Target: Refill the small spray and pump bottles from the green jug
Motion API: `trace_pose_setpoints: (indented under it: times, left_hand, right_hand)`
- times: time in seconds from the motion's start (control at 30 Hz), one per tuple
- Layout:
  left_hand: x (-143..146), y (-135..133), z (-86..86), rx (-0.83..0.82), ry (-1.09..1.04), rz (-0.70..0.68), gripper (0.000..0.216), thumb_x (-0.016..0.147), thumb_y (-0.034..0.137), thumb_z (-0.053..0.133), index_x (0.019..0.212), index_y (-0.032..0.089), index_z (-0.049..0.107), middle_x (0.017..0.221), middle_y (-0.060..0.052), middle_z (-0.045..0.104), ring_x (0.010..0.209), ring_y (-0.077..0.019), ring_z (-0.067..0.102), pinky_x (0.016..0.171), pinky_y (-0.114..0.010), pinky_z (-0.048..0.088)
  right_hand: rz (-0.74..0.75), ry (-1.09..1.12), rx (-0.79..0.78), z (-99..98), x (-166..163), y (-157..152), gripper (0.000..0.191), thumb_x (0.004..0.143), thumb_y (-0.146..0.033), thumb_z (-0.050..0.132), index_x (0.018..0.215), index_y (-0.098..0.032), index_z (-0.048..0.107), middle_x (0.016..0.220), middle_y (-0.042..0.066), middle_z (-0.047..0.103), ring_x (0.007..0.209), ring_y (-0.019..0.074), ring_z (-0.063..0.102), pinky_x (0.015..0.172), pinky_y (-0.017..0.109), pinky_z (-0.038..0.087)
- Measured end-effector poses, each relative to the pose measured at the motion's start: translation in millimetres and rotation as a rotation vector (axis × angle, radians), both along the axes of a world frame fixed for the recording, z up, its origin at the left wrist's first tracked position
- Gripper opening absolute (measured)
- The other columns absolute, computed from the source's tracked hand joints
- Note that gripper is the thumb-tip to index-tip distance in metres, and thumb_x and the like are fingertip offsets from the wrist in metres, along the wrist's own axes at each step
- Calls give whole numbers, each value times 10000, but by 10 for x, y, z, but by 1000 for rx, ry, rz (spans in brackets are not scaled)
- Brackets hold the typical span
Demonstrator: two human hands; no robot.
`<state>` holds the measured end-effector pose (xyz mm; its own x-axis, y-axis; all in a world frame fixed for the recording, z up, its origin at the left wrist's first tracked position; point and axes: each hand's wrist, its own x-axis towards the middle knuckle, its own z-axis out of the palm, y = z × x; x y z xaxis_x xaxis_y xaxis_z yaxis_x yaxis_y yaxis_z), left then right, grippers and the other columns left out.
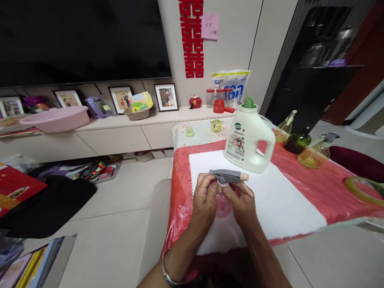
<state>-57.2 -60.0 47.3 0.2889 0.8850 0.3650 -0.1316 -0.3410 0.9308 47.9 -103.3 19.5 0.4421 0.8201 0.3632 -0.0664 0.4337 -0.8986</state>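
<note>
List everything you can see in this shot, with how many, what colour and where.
spray bottle: one, clear pinkish with a grey trigger head, held over the white cloth
detergent jug: one, pale green with a green cap, standing on the white cloth
white cloth: one, white, spread on the red table cover
red table cover: one, red, over the table
glass spray bottles: three, yellow and green, right of the jug
tape roll: one, yellowish, at the table's right edge
pink basin: one, pink, on the low cabinet at left
framed photos: four, on the cabinet by the wall
left hand: one, gripping the bottle
right hand: one, gripping the bottle below its head
</note>
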Motion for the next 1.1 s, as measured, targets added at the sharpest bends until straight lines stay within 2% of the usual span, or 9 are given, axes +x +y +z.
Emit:
trace_pose_setpoints:
  times: [0.23,0.33,0.47,0.6,0.7,0.83,0.93,1.0,1.1]
  left_hand:
    - [-42,-10,54,-91,16,-84,202,970,265,469,870,206,634,929,-17,539,882,-166,526,828,-280,436]
    - [-23,-35,86,-103,-13,-129,107,904,233,558,956,203,647,980,-23,545,944,-178,546,874,-291,440]
    - [9,-57,117,-104,-48,-158,220,811,204,663,1031,199,665,1020,-34,550,977,-196,572,897,-307,458]
    - [-32,-49,105,-79,-7,-168,208,870,217,587,1055,206,681,1037,-42,575,999,-201,575,916,-315,463]
    - [-95,-26,2,-77,8,-192,264,929,299,555,1158,210,652,1159,-67,595,1128,-232,572,1026,-361,439]
    - [-140,-1,-264,-159,97,-255,583,855,389,693,1386,221,521,1405,-112,524,1360,-298,469,1169,-434,351]
    - [-130,0,-436,-251,162,-288,927,681,264,836,1491,223,387,1500,-138,454,1416,-336,426,1195,-472,334]
    - [-116,-7,-473,-308,156,-301,1046,589,180,873,1500,227,362,1515,-144,447,1417,-347,430,1193,-476,340]
    - [-105,-20,-413,-440,32,-395,1084,537,181,902,1480,238,369,1446,-138,532,1328,-336,530,1120,-458,423]
  right_hand:
    - [-76,21,23,1,-81,0,325,828,-223,784,1144,-265,726,1155,22,685,1096,174,640,995,291,522]
    - [-95,23,21,-5,-89,-1,349,809,-201,775,1149,-260,727,1140,27,685,1056,178,650,953,294,542]
    - [-155,14,14,-34,-106,-3,332,807,-176,746,1128,-259,738,1097,25,686,992,172,654,885,288,552]
    - [-221,2,4,-28,-132,-3,366,765,-144,776,1110,-261,749,1116,20,680,1067,169,627,977,279,496]
    - [-191,25,-4,21,-120,-3,351,764,-188,801,1106,-247,751,1122,32,682,1077,182,625,989,301,497]
    - [-134,105,-11,81,-25,17,343,760,-271,840,1086,-218,745,1094,54,696,1034,191,646,952,322,523]
    - [-129,208,0,102,93,46,372,747,-320,864,1080,-232,724,1066,34,698,981,166,656,916,306,532]
    - [-128,279,12,126,179,57,375,732,-358,877,1049,-242,714,1043,17,699,962,149,654,925,298,527]
    - [-96,354,6,201,299,58,384,710,-410,887,1002,-228,716,1011,30,703,925,151,654,931,317,528]
